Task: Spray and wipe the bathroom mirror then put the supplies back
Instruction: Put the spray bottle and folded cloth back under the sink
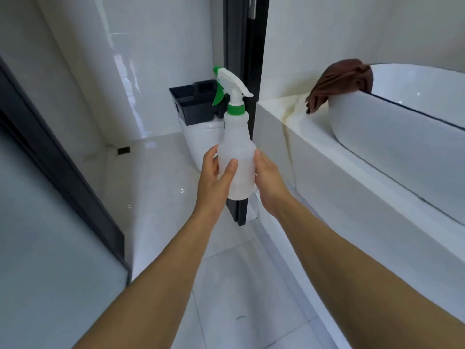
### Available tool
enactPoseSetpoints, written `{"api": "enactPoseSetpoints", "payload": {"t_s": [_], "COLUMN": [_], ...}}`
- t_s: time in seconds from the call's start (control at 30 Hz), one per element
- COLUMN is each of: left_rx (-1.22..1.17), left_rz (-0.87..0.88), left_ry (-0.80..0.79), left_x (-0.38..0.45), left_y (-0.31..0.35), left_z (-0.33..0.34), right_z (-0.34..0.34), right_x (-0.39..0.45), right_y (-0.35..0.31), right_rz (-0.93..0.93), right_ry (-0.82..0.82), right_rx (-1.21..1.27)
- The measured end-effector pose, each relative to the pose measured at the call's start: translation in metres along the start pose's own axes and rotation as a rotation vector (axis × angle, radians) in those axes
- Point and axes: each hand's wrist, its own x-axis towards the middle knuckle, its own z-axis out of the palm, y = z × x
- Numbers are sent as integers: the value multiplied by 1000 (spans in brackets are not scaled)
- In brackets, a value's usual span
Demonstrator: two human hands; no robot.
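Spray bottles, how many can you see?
1. The spray bottle is held upright between the left hand and the right hand. More could hide in the black caddy behind.

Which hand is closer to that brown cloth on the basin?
Right. The right hand grips the bottle on the side facing the cloth; the left hand grips its far side.

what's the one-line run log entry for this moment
both hands grip white plastic spray bottle | upright | brown cloth draped on white basin
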Motion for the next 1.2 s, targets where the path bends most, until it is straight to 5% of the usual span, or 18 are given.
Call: {"api": "enactPoseSetpoints", "payload": {"t_s": [0.57, 1.2], "left_rx": [67, 238], "left_rz": [-62, -392], "left_ry": [-126, -398], "left_x": [-49, -42], "left_y": [-240, -310], "left_z": [6, 44], "right_z": [-38, -92], "right_x": [-18, -46], "right_y": [240, 298], "right_rz": [70, 329], "right_ry": [131, 301], "right_rx": [-9, 277]}}
